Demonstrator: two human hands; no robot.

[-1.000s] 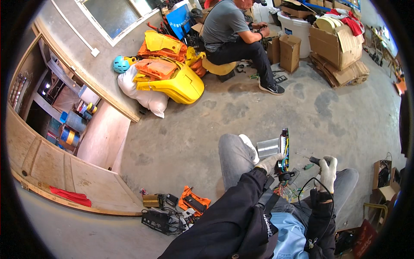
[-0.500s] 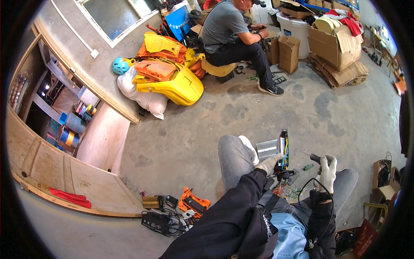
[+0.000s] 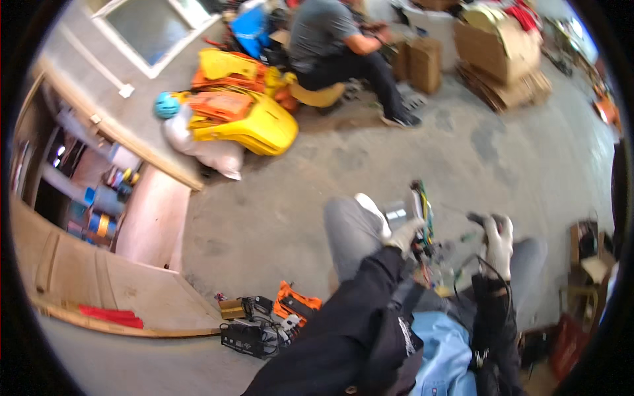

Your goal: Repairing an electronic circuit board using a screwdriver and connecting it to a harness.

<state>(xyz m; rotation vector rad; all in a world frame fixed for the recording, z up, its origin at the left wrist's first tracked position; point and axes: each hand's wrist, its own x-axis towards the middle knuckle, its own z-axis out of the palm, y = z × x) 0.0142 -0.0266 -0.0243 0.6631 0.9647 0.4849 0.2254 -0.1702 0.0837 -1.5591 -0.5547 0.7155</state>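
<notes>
My left hand (image 3: 405, 236), in a pale work glove, is closed round the lower side of a narrow wired electrical assembly (image 3: 423, 206). Its far end tilts slightly left, and yellow and green wires run along it. A grey metal box (image 3: 396, 214) lies just beyond that hand. My right hand (image 3: 499, 245), gloved too, grips a screwdriver (image 3: 475, 218) by its dark handle, the thin shaft pointing left toward the assembly without touching it. Loose wires and a looped black cable (image 3: 457, 280) hang between my hands. On the floor between them lies a small green tool (image 3: 467, 236), blurred.
A seated person (image 3: 323, 39) works ahead. Yellow and orange plastic shells (image 3: 254, 122) are piled at the far left, cardboard boxes (image 3: 498, 56) at the far right. An orange frame (image 3: 295, 305) and black boxes (image 3: 251, 338) lie left of me; an open carton (image 3: 588, 244) stands right.
The whole view has shifted and blurred. The wired assembly's far end leans more to the left. My right hand has moved slightly away from me, still with the screwdriver.
</notes>
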